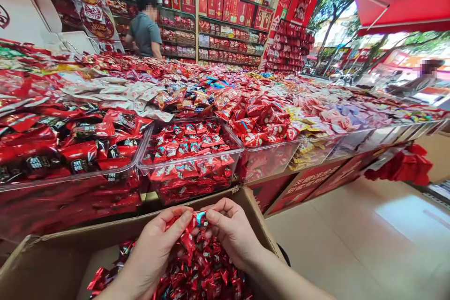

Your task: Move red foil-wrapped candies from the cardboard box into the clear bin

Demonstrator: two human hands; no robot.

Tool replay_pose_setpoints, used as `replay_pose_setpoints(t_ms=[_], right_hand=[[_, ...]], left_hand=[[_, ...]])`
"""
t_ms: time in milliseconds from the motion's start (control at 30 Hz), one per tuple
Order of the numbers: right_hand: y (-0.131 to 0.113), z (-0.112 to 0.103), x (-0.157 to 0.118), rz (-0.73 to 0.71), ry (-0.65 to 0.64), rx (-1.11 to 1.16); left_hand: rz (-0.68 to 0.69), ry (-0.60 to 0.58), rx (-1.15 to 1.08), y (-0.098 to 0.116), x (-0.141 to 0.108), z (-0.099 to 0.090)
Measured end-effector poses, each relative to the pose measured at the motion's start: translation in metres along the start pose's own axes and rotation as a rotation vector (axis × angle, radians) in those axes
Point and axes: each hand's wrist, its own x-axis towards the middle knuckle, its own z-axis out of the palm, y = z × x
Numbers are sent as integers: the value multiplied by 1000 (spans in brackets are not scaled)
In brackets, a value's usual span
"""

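Observation:
Between my two hands is a small red candy packet [201, 219] with a blue patch. My left hand [158, 241] pinches its left side between thumb and fingers, and my right hand [234, 229] pinches its right side. Both hands are over an open cardboard box [70, 232], where many more red wrapped candies [207, 267] lie in a heap. Just beyond the box stands a clear plastic bin [197, 161] filled with similar red and blue packets. My forearms hide part of the heap.
Bins of black-and-red packets [79, 157] and larger red packets [263, 124] flank the middle bin. A person in a grey shirt [145, 33] stands behind the display by stocked shelves [232, 9]. Tiled floor [337, 239] stretches to the right, and red bags [401, 166] hang there.

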Motion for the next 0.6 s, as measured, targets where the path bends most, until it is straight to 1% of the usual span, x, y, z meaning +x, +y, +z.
replay_pose_setpoints(t_ms=[67,133,233,300,333,400,467,533,600], right_hand=[[2,-1,0,-11,-8,-43],[5,-5,1,-7,-17,-164],[6,-13,1,-61,-41,-443],[1,-15,-1,-141,-115,-668],[-5,-14,-3,-183,-170,-794],[-24,-6,-9,-273,-250,-1032],[-53,12,-13,-360,-265,-1158],[-85,37,-7,-447,-232,-1147],[-113,64,16,-529,-186,-1115]], left_hand=[[33,16,68,-2,1,-3],[97,-13,208,-4,4,-10],[210,-56,430,-4,9,-21],[202,-73,463,-3,11,-25],[180,-79,431,-2,11,-26],[134,-60,305,0,10,-25],[105,0,179,1,9,-22],[66,62,120,1,7,-18],[14,91,136,0,5,-15]])
